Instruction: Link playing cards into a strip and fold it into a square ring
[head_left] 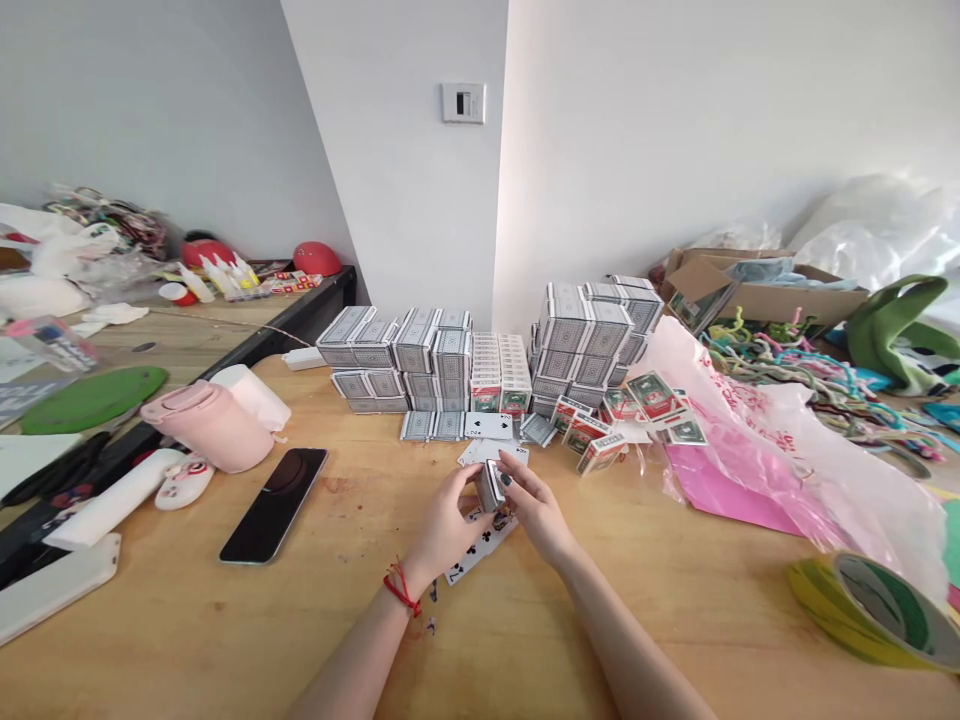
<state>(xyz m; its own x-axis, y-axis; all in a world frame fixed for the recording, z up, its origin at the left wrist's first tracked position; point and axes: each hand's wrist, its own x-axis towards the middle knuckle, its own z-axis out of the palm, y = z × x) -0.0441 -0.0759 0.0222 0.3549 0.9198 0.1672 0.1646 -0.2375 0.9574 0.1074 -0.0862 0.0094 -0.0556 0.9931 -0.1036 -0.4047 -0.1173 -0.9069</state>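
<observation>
Between my two hands a deck of playing cards (490, 487) stands tilted, its patterned back showing. My left hand (448, 520) is closed on its left side, thumb along the bottom and fingers at the top. My right hand (534, 505) grips the right side, dark polish on its nails. Under the hands lie loose face-up playing cards (471, 563), and a two of spades (491, 426) rests just beyond. Behind them stand grey-backed card stacks (437, 345) on the left and taller card stacks (585, 330) on the right, with upright card boxes (500, 365) between.
Red and green card boxes (589, 435) lie at the right, by pink plastic wrapping (739, 490). Yellow tape (874, 610) sits near the right edge. On the left are a phone (274, 505), a pink bottle (210, 425) and a white mouse (184, 482).
</observation>
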